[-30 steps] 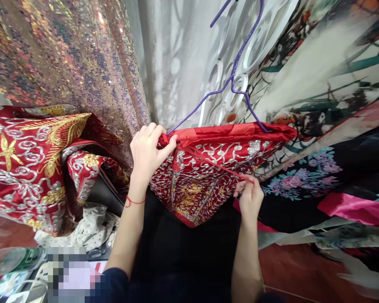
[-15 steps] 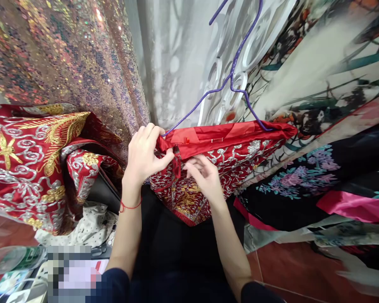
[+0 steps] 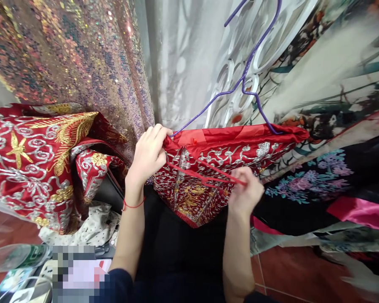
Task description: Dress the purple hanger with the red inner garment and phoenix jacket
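The left hand (image 3: 150,153) is clenched on the left corner of the red satin garment with silver and gold embroidery (image 3: 214,168), fingers curled over the top edge and thumb pressed against the front, right where the thin purple wire hanger (image 3: 243,82) runs into the cloth. A red thread bracelet (image 3: 132,205) circles that wrist. Over to the right hand (image 3: 244,193): it is blurred, but the fingers are bunched together and pinching the end of a narrow red cord (image 3: 205,174), which stretches taut in two strands from the left hand's corner across the garment's front to those fingertips. The garment hangs between the two hands, its upper edge draped over the hanger, its pointed lower edge dropping between the forearms. Left of the left hand lies a heap of red cloth with gold phoenix embroidery (image 3: 41,164), and above it hangs a sequined iridescent fabric (image 3: 72,54). Right of the right hand spreads a black fabric with pink and teal flowers (image 3: 312,181), with a pink satin strip (image 3: 363,212) beyond it.
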### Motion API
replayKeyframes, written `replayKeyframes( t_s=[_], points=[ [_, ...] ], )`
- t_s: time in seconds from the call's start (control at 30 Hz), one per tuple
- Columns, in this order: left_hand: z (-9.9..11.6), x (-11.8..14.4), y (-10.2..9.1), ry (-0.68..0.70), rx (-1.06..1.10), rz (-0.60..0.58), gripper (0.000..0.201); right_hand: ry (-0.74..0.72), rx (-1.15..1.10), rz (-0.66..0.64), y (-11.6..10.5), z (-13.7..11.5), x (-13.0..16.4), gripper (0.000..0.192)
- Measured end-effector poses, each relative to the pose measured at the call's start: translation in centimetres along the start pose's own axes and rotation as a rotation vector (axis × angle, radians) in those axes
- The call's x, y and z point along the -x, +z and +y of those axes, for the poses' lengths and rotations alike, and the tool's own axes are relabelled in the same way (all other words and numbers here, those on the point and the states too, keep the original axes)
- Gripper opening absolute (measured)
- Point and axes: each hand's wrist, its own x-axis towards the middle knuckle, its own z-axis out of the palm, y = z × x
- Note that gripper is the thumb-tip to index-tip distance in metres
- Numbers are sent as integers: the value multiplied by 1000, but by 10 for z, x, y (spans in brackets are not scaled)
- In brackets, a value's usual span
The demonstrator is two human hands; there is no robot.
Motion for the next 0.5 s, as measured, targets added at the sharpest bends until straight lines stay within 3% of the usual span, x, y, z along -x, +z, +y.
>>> replayKeyframes(
  t_s=[0.03, 0.1, 0.2, 0.27, 0.33, 0.4, 0.5],
  points=[
    [-2, 0, 0, 4, 3, -3, 47, -26, -41, 75, -10, 0, -6, 43],
    [-3, -1, 1, 9, 7, -6, 48, -15, -85, 98, -22, -3, -15, 48],
    [0, 0, 2, -11, 6, 17, 46, 92, 81, -131, -15, -8, -12, 39],
    [6, 0, 2, -37, -1, 48, 39, 148, 196, -367, 6, -10, -1, 22],
    [12, 0, 1, -50, -2, 78, 34, 119, 230, -492, 34, -9, 11, 20],
    [14, 0, 1, -26, 4, 98, 39, 55, 239, -480, 63, -7, 21, 19],
    [9, 0, 2, 45, 62, 160, 39, -50, 319, -338, 95, -8, 28, 18]
  ],
)
